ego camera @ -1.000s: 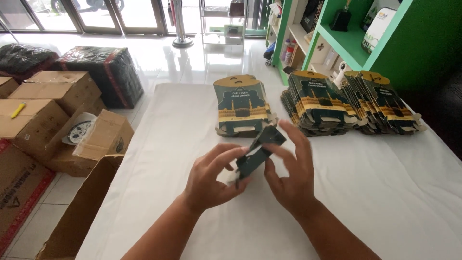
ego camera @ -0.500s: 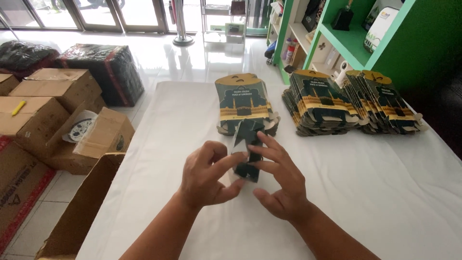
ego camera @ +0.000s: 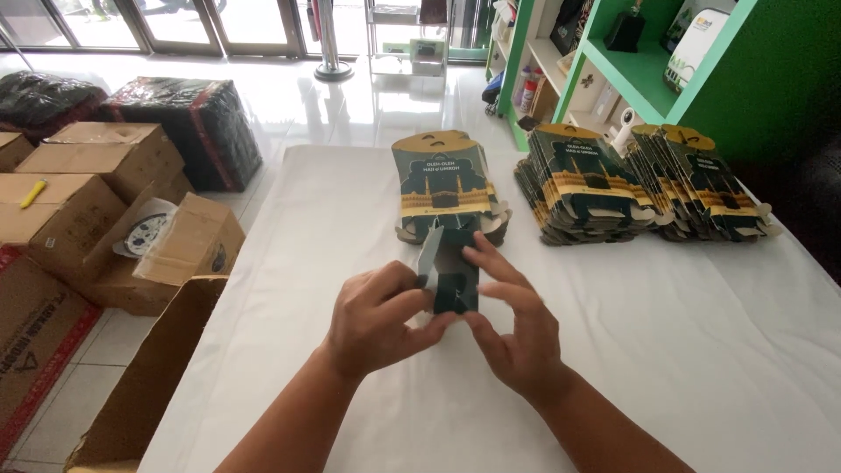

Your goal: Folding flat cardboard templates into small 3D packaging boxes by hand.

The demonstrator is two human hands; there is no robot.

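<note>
Head view, looking down at a white-clothed table [ego camera: 666, 350]. At centre, left hand [ego camera: 378, 320] and right hand [ego camera: 517, 328] closed on a small dark green flat cardboard package [ego camera: 455, 276], thumb and fingers of the left pinching its lower left edge, right thumb under its bottom edge with fingers spread along the right side; one pale flap lifted at its upper left. Just beyond, touching its top, a low pile of dark green and gold cardboard packages with an arched yellow top [ego camera: 442, 184]. Further right, a fanned row of the same green-and-gold flat packages [ego camera: 639, 180] leaning in overlapping stacks. Behind those, a green shelf unit [ego camera: 648, 70]. Left of the table, on the tiled floor, brown cardboard cartons [ego camera: 79, 188], one open carton [ego camera: 140, 385] against the table edge, and black plastic-wrapped bundles [ego camera: 188, 118]
</note>
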